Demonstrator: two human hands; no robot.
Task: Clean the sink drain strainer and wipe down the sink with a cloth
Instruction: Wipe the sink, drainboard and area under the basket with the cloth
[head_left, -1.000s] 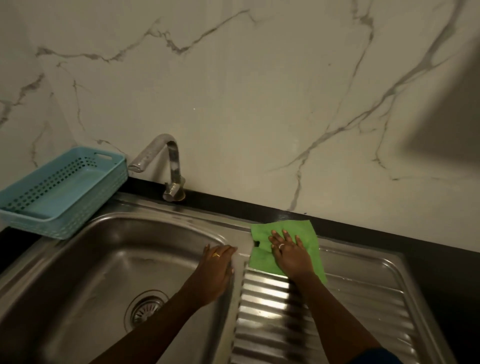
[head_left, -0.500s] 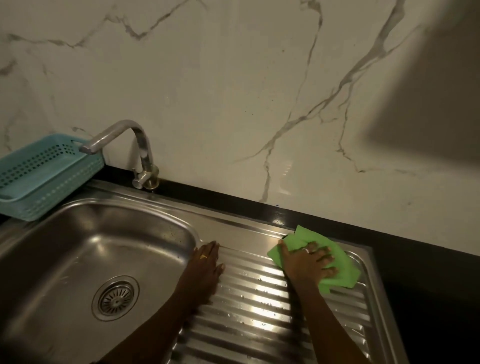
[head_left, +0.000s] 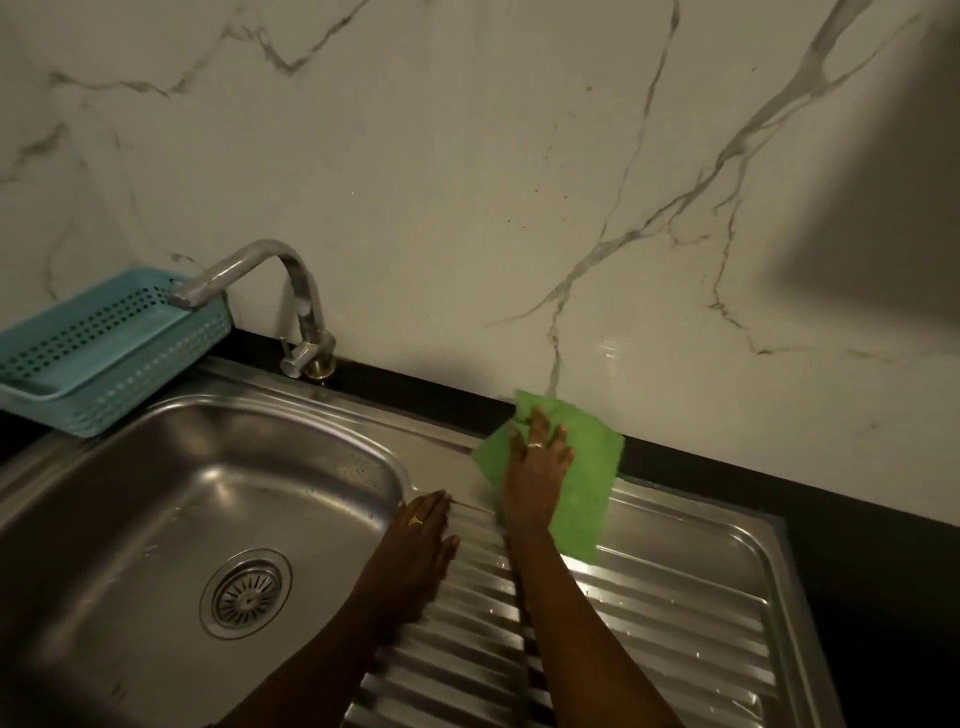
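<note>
The green cloth (head_left: 592, 478) lies flat on the drainboard's (head_left: 675, 613) back edge, lapping the black ledge (head_left: 441, 397). Your right hand (head_left: 537, 467) presses it, fingers straight and spread. Your left hand (head_left: 421, 540) rests flat by the sink basin (head_left: 156, 467).

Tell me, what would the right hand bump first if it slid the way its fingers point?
The right hand would probably meet the marble wall just beyond the black ledge.

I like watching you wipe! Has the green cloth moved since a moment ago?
Yes. The green cloth slid left toward the faucet, away from the right corner of the drainboard.
</note>
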